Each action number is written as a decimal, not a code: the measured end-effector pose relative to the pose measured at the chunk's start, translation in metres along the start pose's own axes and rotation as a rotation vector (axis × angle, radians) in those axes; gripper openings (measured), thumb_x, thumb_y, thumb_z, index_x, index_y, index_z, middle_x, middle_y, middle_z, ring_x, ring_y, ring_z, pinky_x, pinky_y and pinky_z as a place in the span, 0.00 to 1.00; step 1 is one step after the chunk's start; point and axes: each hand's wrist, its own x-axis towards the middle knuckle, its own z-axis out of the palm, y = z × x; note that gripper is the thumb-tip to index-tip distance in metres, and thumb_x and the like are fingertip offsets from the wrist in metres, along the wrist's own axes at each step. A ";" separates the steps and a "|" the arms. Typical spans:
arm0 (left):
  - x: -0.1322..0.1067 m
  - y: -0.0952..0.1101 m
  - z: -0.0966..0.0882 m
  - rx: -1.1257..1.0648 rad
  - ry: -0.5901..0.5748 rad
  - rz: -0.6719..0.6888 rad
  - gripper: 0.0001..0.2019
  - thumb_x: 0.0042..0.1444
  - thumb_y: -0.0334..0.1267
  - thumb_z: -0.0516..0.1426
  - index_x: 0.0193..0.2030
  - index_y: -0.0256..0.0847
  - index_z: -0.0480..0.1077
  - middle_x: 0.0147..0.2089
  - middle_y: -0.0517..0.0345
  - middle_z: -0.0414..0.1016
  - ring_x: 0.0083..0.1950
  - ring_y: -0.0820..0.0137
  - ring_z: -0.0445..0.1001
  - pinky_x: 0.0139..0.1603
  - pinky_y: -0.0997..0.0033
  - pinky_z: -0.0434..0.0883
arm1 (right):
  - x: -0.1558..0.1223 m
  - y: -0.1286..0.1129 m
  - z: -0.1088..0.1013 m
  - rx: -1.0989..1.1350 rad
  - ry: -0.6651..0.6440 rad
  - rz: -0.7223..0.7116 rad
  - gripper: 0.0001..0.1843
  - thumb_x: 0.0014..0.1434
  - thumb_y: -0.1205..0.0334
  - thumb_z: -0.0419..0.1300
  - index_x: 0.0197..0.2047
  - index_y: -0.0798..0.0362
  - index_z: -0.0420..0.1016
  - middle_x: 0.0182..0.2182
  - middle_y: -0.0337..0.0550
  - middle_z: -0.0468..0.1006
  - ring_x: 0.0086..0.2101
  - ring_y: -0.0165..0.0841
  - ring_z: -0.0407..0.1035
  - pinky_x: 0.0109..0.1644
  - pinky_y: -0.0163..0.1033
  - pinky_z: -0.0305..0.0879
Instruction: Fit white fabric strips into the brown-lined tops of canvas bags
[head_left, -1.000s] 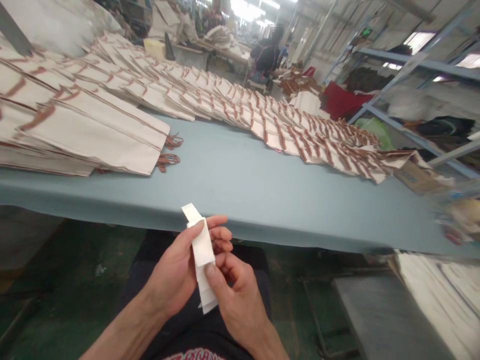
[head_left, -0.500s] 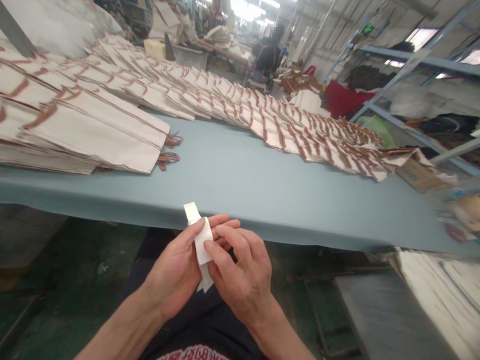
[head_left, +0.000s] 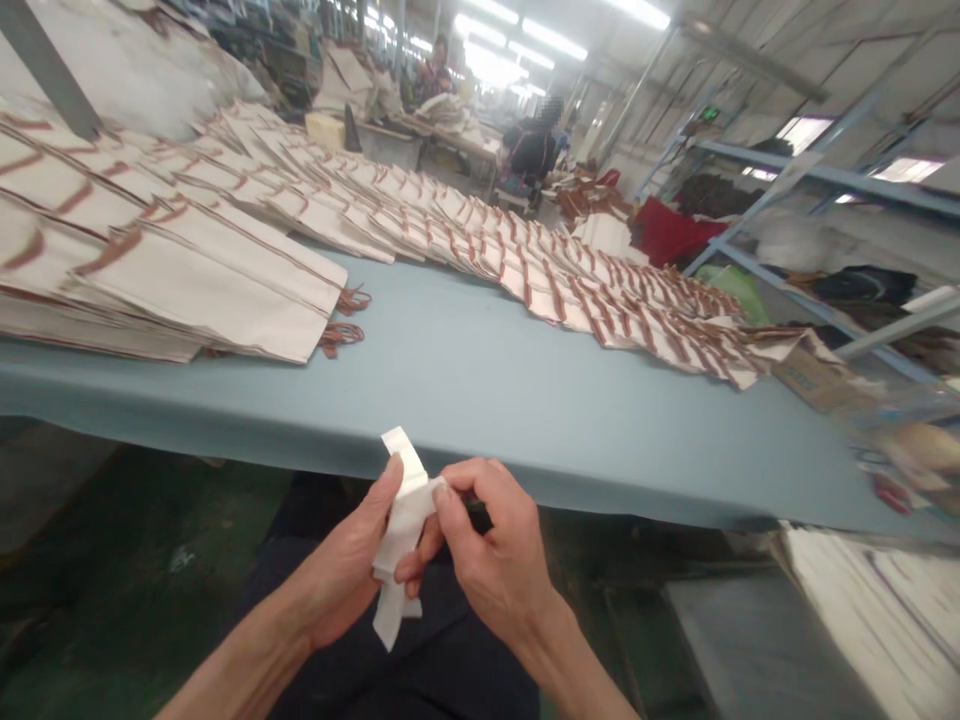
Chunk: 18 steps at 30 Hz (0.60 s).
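Several white strips, paper or fabric labels by their look point(head_left: 403, 522), lie bundled between my hands just off the table's near edge. My left hand point(head_left: 346, 560) is closed round the bundle, its thumb pressed on the upper part. With thumb and forefinger, my right hand point(head_left: 501, 535) pinches the end of one strip at the bundle's right side. Loose ends stick out above the left thumb and hang below the fingers. Whether anything is printed on the strips cannot be made out.
A blue-grey table point(head_left: 480, 375) stretches across in front of me. Cream fabric pieces with brown trim point(head_left: 217, 275) are stacked at left, with a long overlapping row point(head_left: 510, 250) behind. A cardboard box point(head_left: 814, 375) stands at right, near metal shelving point(head_left: 795, 165). A person point(head_left: 531, 150) is farther back.
My right hand has drawn a strip's end out to the right, away from the bundle. The strips were flatter and stacked together before. The view has tilted up slightly.
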 end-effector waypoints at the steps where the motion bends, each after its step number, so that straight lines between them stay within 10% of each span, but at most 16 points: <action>1: -0.001 0.002 -0.003 0.050 -0.033 0.018 0.42 0.49 0.84 0.63 0.21 0.40 0.70 0.17 0.64 0.61 0.21 0.74 0.61 0.25 0.77 0.70 | 0.004 0.000 0.000 0.004 -0.006 0.034 0.11 0.73 0.63 0.59 0.36 0.49 0.76 0.31 0.39 0.83 0.33 0.36 0.75 0.42 0.41 0.68; 18: 0.000 0.043 -0.022 0.421 0.199 0.378 0.35 0.62 0.77 0.59 0.34 0.41 0.73 0.23 0.59 0.76 0.21 0.72 0.69 0.24 0.74 0.64 | 0.078 -0.012 0.021 0.140 -0.128 0.087 0.15 0.72 0.54 0.57 0.35 0.49 0.77 0.28 0.37 0.82 0.30 0.34 0.76 0.39 0.38 0.70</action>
